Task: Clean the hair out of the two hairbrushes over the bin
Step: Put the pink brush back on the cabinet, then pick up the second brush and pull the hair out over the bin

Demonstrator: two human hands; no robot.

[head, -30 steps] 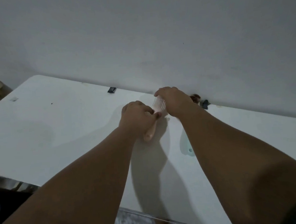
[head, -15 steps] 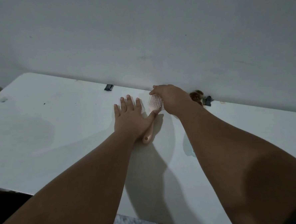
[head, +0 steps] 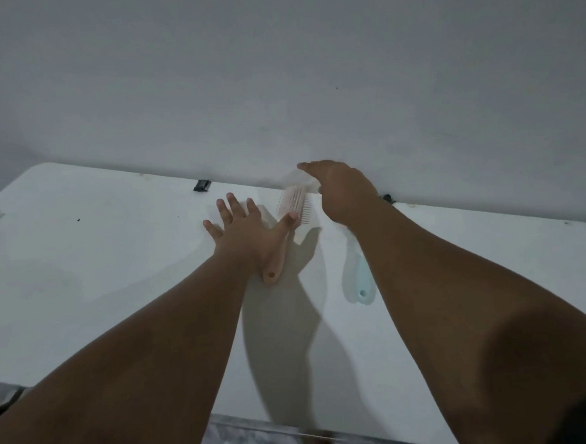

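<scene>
Plainly, the left hand (head: 244, 235) lies flat on the white table (head: 83, 286), its relaxed fingers spread toward 12 o'clock. Thumb and palm edge pin down the pink hairbrush (head: 294, 204), whose handle points to 7 o'clock. At 2 o'clock of the bristles the right hand (head: 343, 191) hovers, back up; I cannot tell whether its fingers pinch anything. A pale blue hairbrush (head: 358, 279) lies at 4 o'clock, partly under the right forearm.
</scene>
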